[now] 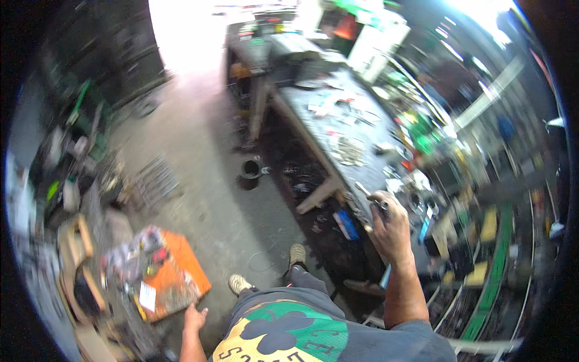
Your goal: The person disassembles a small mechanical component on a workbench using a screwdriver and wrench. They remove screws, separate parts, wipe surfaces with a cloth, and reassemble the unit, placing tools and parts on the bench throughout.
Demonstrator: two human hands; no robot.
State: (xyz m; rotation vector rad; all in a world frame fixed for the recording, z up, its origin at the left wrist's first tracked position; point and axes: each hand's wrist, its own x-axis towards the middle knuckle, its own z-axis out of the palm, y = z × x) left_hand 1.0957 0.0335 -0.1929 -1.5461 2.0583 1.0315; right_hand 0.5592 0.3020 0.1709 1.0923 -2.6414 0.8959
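My right hand [391,224] is raised over the near edge of the workbench [288,108]. Its fingers are curled around something small and dark, too blurred to name. Low on the left hangs my left hand [194,318], with thumb and fingertips apart and nothing visible in it. It is nearest to an orange machine or box [184,256] with a dirty, cluttered top and a white label. Loose parts, rags and papers lie scattered over the bench top beyond my right hand.
A dark bucket [250,169] stands on the concrete floor by the bench's legs. Left of it lies a metal grate [158,180]. Wooden pieces [77,241] and scrap crowd the left side. On the right are racks with a long green bar [491,286]. A bright doorway opens ahead.
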